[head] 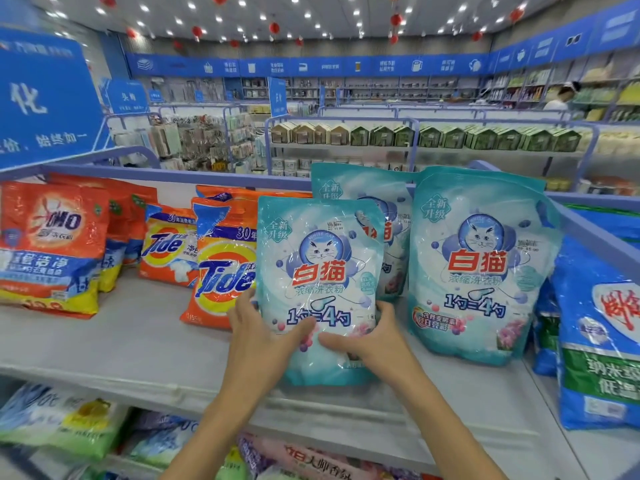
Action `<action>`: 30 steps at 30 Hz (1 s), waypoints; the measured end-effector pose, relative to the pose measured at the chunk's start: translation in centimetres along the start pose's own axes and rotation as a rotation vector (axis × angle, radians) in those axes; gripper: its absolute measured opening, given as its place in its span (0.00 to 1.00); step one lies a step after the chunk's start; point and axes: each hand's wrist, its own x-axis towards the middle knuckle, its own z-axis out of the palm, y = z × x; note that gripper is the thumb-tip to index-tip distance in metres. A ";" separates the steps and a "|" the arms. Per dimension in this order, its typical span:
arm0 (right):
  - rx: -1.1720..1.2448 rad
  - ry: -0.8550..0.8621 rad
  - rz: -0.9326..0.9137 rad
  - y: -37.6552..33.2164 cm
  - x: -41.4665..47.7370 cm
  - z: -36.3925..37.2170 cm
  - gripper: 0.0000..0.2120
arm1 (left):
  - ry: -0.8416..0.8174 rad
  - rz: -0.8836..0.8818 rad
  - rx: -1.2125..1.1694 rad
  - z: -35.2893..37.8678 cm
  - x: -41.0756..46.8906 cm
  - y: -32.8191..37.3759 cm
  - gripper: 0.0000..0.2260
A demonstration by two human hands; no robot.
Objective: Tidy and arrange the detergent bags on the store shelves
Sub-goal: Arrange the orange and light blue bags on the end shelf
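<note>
A teal detergent bag with a white cat logo (320,271) stands upright on the grey shelf (138,341). My left hand (258,336) grips its lower left edge, thumb across the front. My right hand (367,336) grips its lower right edge the same way. Behind it stands a second teal bag (367,199), partly hidden. A third teal bag (481,265) stands to the right. Orange Tide bags (221,271) (166,247) lean on the left, and orange OMO bags (52,244) stand at the far left.
Blue and green detergent bags (599,341) crowd the right end of the shelf. A lower shelf holds more bags (69,420). A blue rail (207,176) runs behind the shelf. Other aisles and a person (561,97) lie beyond.
</note>
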 end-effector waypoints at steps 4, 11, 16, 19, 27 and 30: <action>0.156 -0.043 0.034 -0.5 0.3 -0.3 0.32 | -0.267 -0.196 -0.330 0.0 0.4 -0.1 0.28; 0.235 0.114 -0.091 0.4 -0.3 -0.7 0.35 | -0.314 -0.096 -0.443 0.7 1.0 0.5 0.28; 0.190 0.267 -0.185 -0.4 2.4 -3.6 0.33 | -0.349 0.028 -0.446 4.9 3.8 2.5 0.27; 0.079 0.274 -0.196 -0.5 4.4 -4.7 0.28 | -0.351 0.064 -0.384 7.5 6.0 2.9 0.27; -0.279 0.370 -0.206 0.0 4.6 -5.1 0.22 | -0.312 0.081 -0.295 9.1 7.3 1.7 0.20; -0.332 0.432 -0.213 -0.1 4.7 -4.7 0.21 | -0.302 0.069 -0.288 9.2 7.4 1.4 0.27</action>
